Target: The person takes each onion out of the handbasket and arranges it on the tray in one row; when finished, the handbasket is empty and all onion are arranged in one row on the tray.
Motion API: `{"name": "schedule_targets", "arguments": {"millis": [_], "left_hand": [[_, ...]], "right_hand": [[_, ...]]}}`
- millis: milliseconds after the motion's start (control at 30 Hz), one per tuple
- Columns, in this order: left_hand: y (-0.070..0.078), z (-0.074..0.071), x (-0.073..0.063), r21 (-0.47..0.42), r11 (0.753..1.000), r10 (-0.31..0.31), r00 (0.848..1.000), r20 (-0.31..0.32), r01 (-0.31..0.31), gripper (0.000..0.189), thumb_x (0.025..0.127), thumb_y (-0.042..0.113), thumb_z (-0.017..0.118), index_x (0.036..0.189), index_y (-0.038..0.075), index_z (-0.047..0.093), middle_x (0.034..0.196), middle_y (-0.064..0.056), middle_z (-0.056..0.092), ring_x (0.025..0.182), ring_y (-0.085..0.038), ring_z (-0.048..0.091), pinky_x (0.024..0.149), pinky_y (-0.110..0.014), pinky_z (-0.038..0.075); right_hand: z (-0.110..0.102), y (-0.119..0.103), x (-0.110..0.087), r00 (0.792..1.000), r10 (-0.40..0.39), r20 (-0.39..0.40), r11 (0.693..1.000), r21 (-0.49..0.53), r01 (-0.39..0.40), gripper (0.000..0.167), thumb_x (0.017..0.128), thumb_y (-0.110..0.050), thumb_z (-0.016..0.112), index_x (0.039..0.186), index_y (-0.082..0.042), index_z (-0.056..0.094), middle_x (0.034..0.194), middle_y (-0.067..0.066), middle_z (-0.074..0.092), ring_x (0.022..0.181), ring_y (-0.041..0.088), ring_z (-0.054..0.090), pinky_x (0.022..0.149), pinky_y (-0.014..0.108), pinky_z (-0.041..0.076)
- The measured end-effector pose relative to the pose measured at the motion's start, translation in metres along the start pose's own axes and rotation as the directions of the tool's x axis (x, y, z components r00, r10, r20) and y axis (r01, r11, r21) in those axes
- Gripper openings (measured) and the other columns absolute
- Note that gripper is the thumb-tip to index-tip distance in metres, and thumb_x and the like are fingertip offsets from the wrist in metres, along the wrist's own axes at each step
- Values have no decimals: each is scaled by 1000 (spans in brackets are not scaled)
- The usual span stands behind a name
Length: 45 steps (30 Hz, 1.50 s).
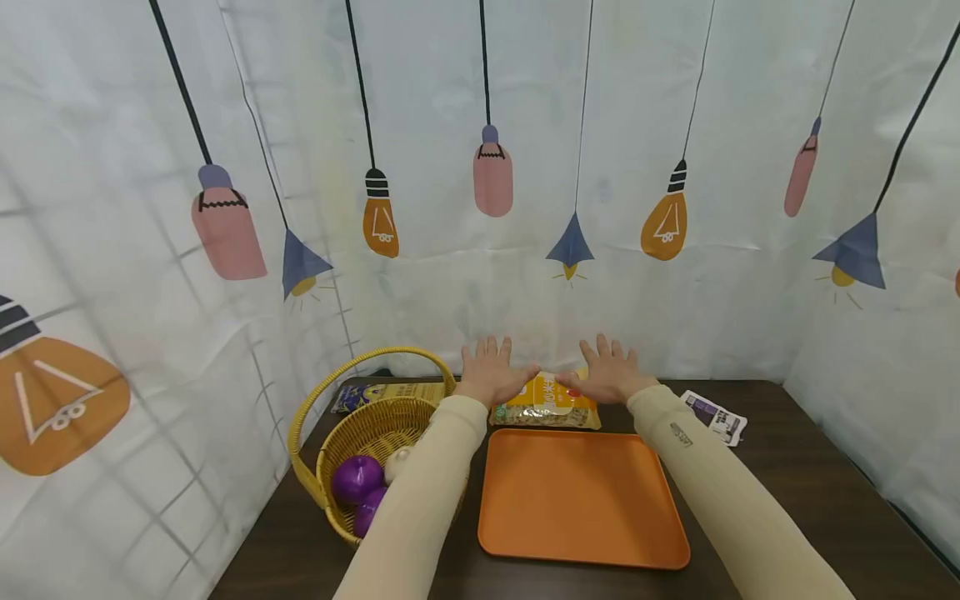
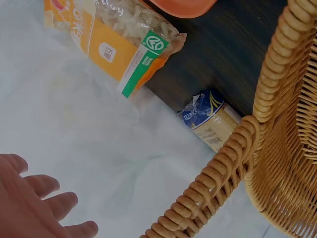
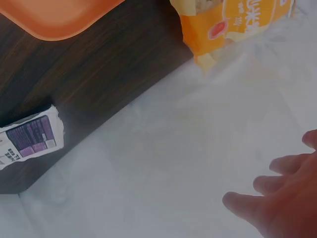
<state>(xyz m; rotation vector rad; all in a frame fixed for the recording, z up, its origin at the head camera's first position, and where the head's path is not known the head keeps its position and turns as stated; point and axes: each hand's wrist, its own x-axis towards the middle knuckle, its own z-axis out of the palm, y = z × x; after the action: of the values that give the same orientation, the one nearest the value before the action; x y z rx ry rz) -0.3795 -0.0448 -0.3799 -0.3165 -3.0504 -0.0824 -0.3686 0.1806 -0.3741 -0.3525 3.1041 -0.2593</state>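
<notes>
Both hands are held out in front with fingers spread, and neither grips anything. In the head view the left hand (image 1: pixel 491 377) appears over the left end of an orange-and-clear food bag (image 1: pixel 546 403); the right hand (image 1: pixel 609 375) appears at the bag's right end. The left wrist view shows the left hand's (image 2: pixel 37 206) fingers straight and apart from the bag (image 2: pixel 111 54). Likewise, the right hand (image 3: pixel 282 191) in the right wrist view has extended fingers with nothing between them. An orange tray (image 1: pixel 581 500) lies in front of the bag, between the forearms.
At left stands a yellow wicker basket (image 1: pixel 337 454) with a tall handle, holding purple onion-like items (image 1: pixel 357 479) and a whitish one (image 1: pixel 397 463). Behind it lies a blue-and-yellow packet (image 1: pixel 390 393). A white-and-purple packet (image 1: pixel 716 417) lies at right. A white printed curtain (image 1: pixel 450 308) borders the dark table (image 1: pixel 780 475).
</notes>
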Motion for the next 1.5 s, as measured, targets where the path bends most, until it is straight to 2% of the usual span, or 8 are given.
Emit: {"name": "schedule_targets", "arguments": {"millis": [333, 533, 733, 833, 1000, 1200, 1333, 1500], "left_hand": [[4, 7, -11, 90, 994, 55, 998, 4, -55, 91, 89, 79, 19, 157, 18, 18, 161, -16, 19, 146, -35, 20, 112, -63, 15], [8, 15, -19, 0, 996, 89, 995, 33, -89, 90, 90, 78, 21, 157, 18, 14, 162, -15, 14, 148, -34, 14, 114, -61, 11], [8, 24, -29, -126, 981, 157, 985, 70, -147, 90, 90, 78, 18, 158, 20, 11, 163, -13, 9, 149, -32, 10, 115, -59, 5], [5, 28, -37, -193, 963, 201, 978, 57, -187, 88, 90, 78, 18, 158, 21, 13, 162, -10, 15, 148, -31, 17, 115, -57, 12], [1, 32, -57, -358, 909, 231, 973, 5, -214, 80, 94, 72, 29, 152, 18, 33, 154, -6, 38, 139, -29, 38, 109, -53, 32], [-8, 30, -82, -434, 858, 260, 961, -95, -275, 54, 99, 54, 43, 137, 17, 56, 137, -1, 57, 119, -22, 58, 95, -45, 48], [-16, 29, -97, -476, 829, 270, 955, -122, -295, 40, 100, 46, 48, 128, 21, 63, 128, 3, 63, 110, -19, 63, 88, -42, 51], [-26, 27, -113, -512, 809, 241, 958, -156, -287, 34, 100, 42, 51, 124, 22, 66, 124, 3, 65, 110, -21, 62, 89, -44, 50]], "right_hand": [[10, 8, -8, 1000, -11, -6, 1000, 28, 11, 99, 88, -76, 38, 155, -5, 19, 158, 31, 7, 141, 56, 10, 107, 73, 5], [20, 15, -19, 998, -52, -26, 998, 38, 53, 102, 86, -78, 40, 153, -2, 24, 157, 33, 9, 139, 58, 12, 105, 74, 7], [36, 17, -30, 994, -104, 13, 994, 32, 104, 96, 90, -73, 40, 153, -2, 25, 156, 34, 12, 140, 55, 15, 105, 73, 11], [47, 15, -36, 990, -143, 16, 989, 49, 142, 93, 90, -72, 41, 153, -5, 26, 156, 32, 15, 139, 55, 17, 105, 73, 12], [64, 7, -48, 983, -182, 27, 977, 122, 177, 92, 89, -72, 43, 154, -9, 26, 158, 29, 15, 139, 56, 18, 107, 71, 13], [79, -10, -59, 975, -221, 30, 960, 181, 212, 92, 88, -73, 45, 152, -7, 33, 157, 25, 23, 140, 50, 25, 108, 68, 17], [86, -26, -67, 964, -261, 42, 940, 240, 244, 89, 89, -71, 46, 153, -12, 30, 158, 20, 23, 141, 44, 27, 109, 64, 23], [92, -48, -75, 944, -327, 42, 901, 315, 298, 82, 92, -69, 41, 154, -16, 30, 159, 14, 24, 140, 36, 34, 106, 57, 33]]}}
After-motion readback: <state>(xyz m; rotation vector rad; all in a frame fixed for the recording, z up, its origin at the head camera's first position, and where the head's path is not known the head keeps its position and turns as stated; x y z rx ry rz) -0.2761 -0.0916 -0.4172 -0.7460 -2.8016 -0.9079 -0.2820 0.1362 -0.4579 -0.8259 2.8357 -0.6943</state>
